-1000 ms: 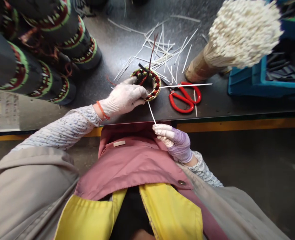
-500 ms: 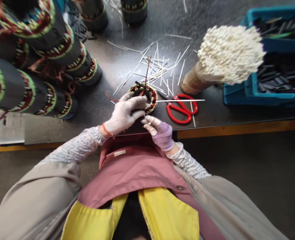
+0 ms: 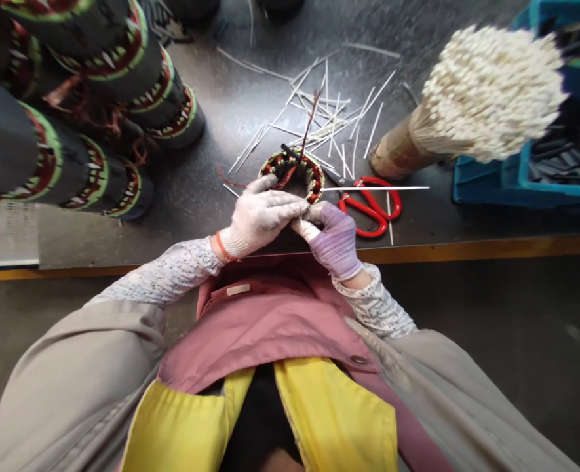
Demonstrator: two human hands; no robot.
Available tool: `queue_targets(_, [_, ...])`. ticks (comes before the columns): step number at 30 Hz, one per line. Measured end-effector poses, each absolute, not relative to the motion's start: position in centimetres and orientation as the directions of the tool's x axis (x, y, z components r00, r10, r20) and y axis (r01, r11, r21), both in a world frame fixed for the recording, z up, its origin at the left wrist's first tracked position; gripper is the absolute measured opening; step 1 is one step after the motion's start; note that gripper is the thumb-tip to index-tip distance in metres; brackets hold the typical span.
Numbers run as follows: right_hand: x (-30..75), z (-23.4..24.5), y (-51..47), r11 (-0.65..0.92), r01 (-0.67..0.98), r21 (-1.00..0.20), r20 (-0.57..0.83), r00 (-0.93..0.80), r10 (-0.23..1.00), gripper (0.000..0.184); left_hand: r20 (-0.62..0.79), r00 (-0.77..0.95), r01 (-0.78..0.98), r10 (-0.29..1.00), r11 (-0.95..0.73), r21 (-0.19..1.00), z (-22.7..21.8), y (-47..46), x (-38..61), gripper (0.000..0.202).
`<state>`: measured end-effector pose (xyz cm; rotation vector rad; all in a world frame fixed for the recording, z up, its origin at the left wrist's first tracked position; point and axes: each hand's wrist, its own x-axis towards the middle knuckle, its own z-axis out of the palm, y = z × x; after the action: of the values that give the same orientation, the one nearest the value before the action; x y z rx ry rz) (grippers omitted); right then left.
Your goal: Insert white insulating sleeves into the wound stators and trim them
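A small motor stator (image 3: 316, 185) with reddish windings and a yellow-green rim stands near the bench's front edge. My left hand (image 3: 265, 216), in a white glove, lies over its near left side with fingers bent against the rim. Thumb and fingers of my right hand (image 3: 333, 239), in a purple glove with whitish fingertips, are pinched together at the near rim, touching the left fingertips. What they pinch is hidden. From the stator's right side a thin white stick (image 3: 383, 188) points rightward, above red-handled scissors (image 3: 368, 213). Dark red leads (image 3: 312, 121) rise from the stator.
Loose white sticks (image 3: 331, 121) lie scattered behind the stator. A wrapped bundle of white sticks (image 3: 491, 95) leans at right, beside blue bins (image 3: 486, 180) of dark strips. Stacked stators (image 3: 93, 160) fill the left, near a white tray (image 3: 12, 236).
The view has shifted, so bench items sit differently in frame. My right hand has closed in on the rim, its fingers now meeting my left fingertips, which have stretched rightward.
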<state>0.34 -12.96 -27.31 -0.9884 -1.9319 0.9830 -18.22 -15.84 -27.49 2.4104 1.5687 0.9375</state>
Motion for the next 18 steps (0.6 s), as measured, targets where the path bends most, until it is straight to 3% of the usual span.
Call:
queue_targets(3, [0.2,-28.1,-12.4,0.544,0.391,-0.742,0.355,-0.459,0.814,0.028,0.444,0.291,0.785,0.847,-0.477,0.396,-27.6,-15.7,-18.4,0.032])
queue_targets(7, [0.6,-26.8,-12.3,0.743,0.560,-0.367,0.469,-0.579,0.668,0.028,0.450,0.305,0.761,0.839,-0.499,0.414,-27.8,-15.6,-18.6,0.030])
queue_targets(9, [1.5,-25.4,-12.6,0.860,0.476,-0.182,0.519,-0.697,0.496,0.027,0.485,0.300,0.747,0.821,-0.519,0.417,-27.7,-15.5,-18.8,0.027])
queue_targets(11, [2.8,-23.9,-13.2,0.938,0.340,-0.072,0.567,-0.759,0.318,0.026,0.525,0.280,0.754,0.804,-0.523,0.398,-27.5,-15.4,-19.0,0.023])
queue_targets(13, [3.5,-22.9,-13.7,0.937,0.319,-0.145,0.615,-0.713,0.338,0.027,0.528,0.296,0.776,0.796,-0.522,0.353,-27.2,-15.2,-19.4,0.023])
queue_targets(16, [1.7,-22.6,-13.0,0.781,0.374,-0.500,0.602,-0.499,0.624,0.045,0.471,0.450,0.767,0.759,-0.598,0.231,-27.0,-14.9,-19.9,0.025])
queue_targets(18, [-1.0,-22.7,-11.6,0.580,0.249,-0.776,0.453,-0.419,0.786,0.051,0.440,0.532,0.753,0.723,-0.642,0.146,-26.8,-14.9,-20.1,0.024])
